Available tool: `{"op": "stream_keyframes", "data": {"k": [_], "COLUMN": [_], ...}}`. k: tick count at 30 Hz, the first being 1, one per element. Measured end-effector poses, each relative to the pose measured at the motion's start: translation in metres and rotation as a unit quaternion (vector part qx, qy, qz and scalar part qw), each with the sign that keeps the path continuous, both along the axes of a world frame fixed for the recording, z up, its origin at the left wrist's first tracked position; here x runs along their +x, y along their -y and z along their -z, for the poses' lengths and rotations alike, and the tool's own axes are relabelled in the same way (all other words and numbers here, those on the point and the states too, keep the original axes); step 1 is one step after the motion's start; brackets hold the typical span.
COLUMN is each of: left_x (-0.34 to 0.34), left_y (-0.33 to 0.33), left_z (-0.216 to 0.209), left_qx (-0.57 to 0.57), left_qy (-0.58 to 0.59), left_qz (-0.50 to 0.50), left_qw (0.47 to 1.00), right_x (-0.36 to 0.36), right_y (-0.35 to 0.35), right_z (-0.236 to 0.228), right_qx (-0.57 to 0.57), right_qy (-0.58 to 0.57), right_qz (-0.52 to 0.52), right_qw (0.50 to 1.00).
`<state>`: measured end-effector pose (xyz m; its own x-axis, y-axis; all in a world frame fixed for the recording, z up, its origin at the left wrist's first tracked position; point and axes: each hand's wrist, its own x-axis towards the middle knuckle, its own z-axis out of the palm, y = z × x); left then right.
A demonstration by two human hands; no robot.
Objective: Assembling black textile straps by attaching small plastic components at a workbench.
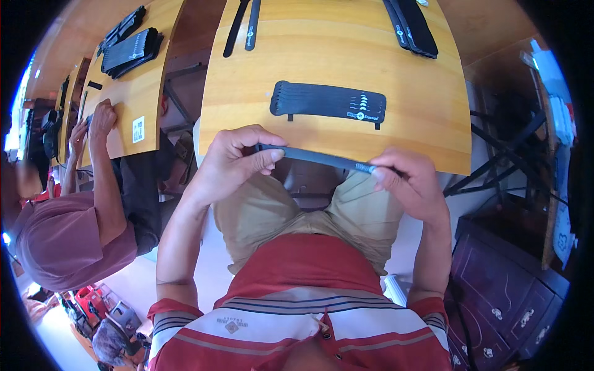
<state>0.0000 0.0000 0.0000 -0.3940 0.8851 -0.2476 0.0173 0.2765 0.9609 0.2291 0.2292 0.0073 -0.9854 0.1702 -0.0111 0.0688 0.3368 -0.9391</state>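
Note:
A flat dark strap is stretched between my two hands, just off the table's near edge and above my lap. My left hand pinches its left end between thumb and fingers. At the other end, which bears light printing, my right hand grips the strap the same way. Beyond it on the table lies a fanned row of overlapping black straps with white printing at its right side. Two small dark tabs stick out under that row's near edge.
On the wooden table, two loose straps lie far left and a strap pile far right. At the left, a co-worker works at another table with stacked straps. A dark cabinet stands at right.

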Motion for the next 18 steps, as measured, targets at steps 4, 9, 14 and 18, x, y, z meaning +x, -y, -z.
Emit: {"op": "stream_keyframes", "data": {"k": [4,9,14,18], "left_x": [-0.002,-0.005,-0.017,-0.023], "left_y": [0.001,-0.014,-0.020,-0.024], "left_z": [0.008,0.019,0.034,0.041], "left_qx": [0.019,0.035,0.034,0.012], "left_qy": [0.041,0.067,-0.002,-0.020], "left_qz": [-0.067,-0.154,-0.151,-0.150], "left_qw": [0.997,0.985,0.988,0.988], "right_x": [-0.002,-0.014,-0.017,-0.020], "right_y": [0.000,-0.001,-0.009,-0.011], "right_z": [0.021,0.037,0.045,0.050], "right_qx": [-0.087,-0.141,-0.090,-0.057], "right_qy": [0.020,-0.040,-0.031,-0.003], "right_qz": [0.164,0.238,0.269,0.285], "right_qw": [0.982,0.960,0.958,0.957]}}
